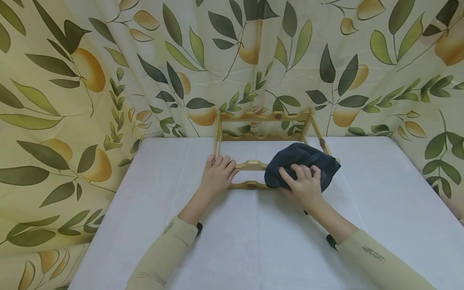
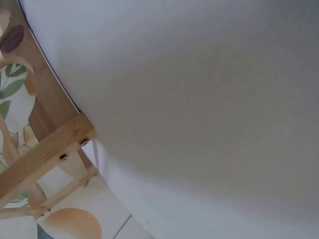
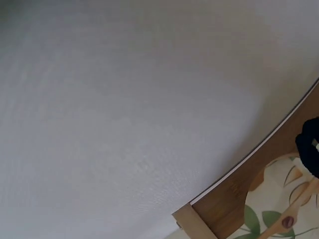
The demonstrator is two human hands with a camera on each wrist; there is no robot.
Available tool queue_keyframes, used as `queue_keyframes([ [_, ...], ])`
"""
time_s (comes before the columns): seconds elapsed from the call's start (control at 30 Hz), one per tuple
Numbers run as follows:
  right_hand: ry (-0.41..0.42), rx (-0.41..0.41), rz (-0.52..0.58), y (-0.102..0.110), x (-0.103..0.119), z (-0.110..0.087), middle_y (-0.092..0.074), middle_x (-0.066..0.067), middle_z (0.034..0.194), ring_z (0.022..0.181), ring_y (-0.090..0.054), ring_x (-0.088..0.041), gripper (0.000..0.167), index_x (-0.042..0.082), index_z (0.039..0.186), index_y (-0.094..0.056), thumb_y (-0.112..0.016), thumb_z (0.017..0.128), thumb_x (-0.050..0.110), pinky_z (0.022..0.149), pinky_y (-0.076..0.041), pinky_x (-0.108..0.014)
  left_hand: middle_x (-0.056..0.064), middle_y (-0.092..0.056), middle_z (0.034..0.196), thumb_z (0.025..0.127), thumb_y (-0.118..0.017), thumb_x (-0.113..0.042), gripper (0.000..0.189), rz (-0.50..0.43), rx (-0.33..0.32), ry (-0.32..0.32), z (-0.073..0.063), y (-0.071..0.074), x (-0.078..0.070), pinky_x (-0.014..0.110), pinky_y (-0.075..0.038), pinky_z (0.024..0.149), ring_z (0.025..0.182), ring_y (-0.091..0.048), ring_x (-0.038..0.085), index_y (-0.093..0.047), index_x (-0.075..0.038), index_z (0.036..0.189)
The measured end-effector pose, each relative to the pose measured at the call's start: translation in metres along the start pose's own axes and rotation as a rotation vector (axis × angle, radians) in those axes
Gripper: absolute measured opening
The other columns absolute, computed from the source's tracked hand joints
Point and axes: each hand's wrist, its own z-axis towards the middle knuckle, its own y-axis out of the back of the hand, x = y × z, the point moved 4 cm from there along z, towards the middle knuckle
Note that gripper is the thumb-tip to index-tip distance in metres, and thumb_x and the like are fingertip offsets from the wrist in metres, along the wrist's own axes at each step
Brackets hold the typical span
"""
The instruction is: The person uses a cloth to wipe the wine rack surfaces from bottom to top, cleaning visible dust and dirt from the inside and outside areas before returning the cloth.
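Note:
A light wooden rack [image 1: 251, 185] with scalloped rails stands on the table's far part. My left hand [image 1: 217, 177] grips its front left corner, fingers bent over the upper rail. Over the front right part, my right hand [image 1: 303, 186] holds a bunched dark navy cloth [image 1: 299, 155] against the wood. That cloth hides the rack's front right corner. In the left wrist view the rack's end post [image 2: 47, 154] shows at the lower left. The right wrist view shows a lower rail [image 3: 222, 206] and a bit of the dark cloth [image 3: 309, 149]. Neither wrist view shows a hand.
A white cloth covers the table [image 1: 253, 241]. Behind and beside it hangs a curtain [image 1: 232, 76] printed with leaves and orange fruit. The rack's back rails [image 1: 264, 117] stand close to the curtain.

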Motion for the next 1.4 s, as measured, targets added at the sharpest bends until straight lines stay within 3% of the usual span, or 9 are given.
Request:
queue_keyframes([
  [0.4,-0.020,-0.021,0.016,-0.012,-0.006,0.001,-0.039,-0.021,0.111,0.100,-0.031,-0.037,0.040,0.018,0.110,-0.052,-0.035,0.093,0.049,0.076,-0.023,-0.063,0.000,-0.045,0.084,0.098,-0.031,-0.038,0.032,-0.033,-0.011,-0.011,-0.001,-0.001,0.002,0.040,-0.028,0.084,0.078,-0.042,0.018,-0.051,-0.015,0.088],
  [0.9,0.004,-0.091,-0.055,-0.017,-0.010,-0.001,-0.035,-0.017,0.114,0.101,-0.031,-0.035,0.057,0.016,0.107,-0.049,-0.033,0.082,0.065,0.078,-0.020,-0.059,-0.001,-0.046,0.084,0.096,-0.034,-0.038,0.030,-0.044,0.014,-0.002,-0.001,-0.001,0.002,0.040,-0.028,0.085,0.079,-0.043,0.017,-0.052,-0.015,0.089],
  [1.13,-0.004,-0.015,-0.048,-0.018,-0.012,-0.003,-0.033,-0.018,0.114,0.101,-0.030,-0.037,0.035,0.020,0.111,-0.047,-0.030,0.095,0.047,0.076,-0.022,-0.060,-0.001,-0.046,0.085,0.096,-0.035,-0.039,0.029,-0.033,0.006,-0.005,-0.001,-0.002,0.002,0.040,-0.028,0.085,0.079,-0.042,0.017,-0.051,-0.016,0.089],
  [1.27,0.008,0.040,-0.037,-0.018,-0.011,-0.002,-0.032,-0.020,0.113,0.101,-0.029,-0.039,0.030,0.021,0.112,-0.045,-0.025,0.099,0.038,0.075,-0.024,-0.062,-0.001,-0.046,0.085,0.096,-0.035,-0.039,0.029,-0.029,0.000,-0.004,-0.001,-0.002,0.002,0.040,-0.028,0.085,0.079,-0.043,0.017,-0.052,-0.016,0.089],
  [1.4,0.056,0.013,-0.032,-0.018,-0.010,-0.002,-0.034,-0.022,0.110,0.097,-0.031,-0.040,0.027,0.020,0.111,-0.046,-0.024,0.099,0.030,0.071,-0.028,-0.062,-0.001,-0.046,0.084,0.096,-0.035,-0.039,0.030,-0.035,-0.001,-0.002,-0.002,-0.002,0.002,0.040,-0.028,0.085,0.078,-0.043,0.017,-0.052,-0.016,0.088],
])
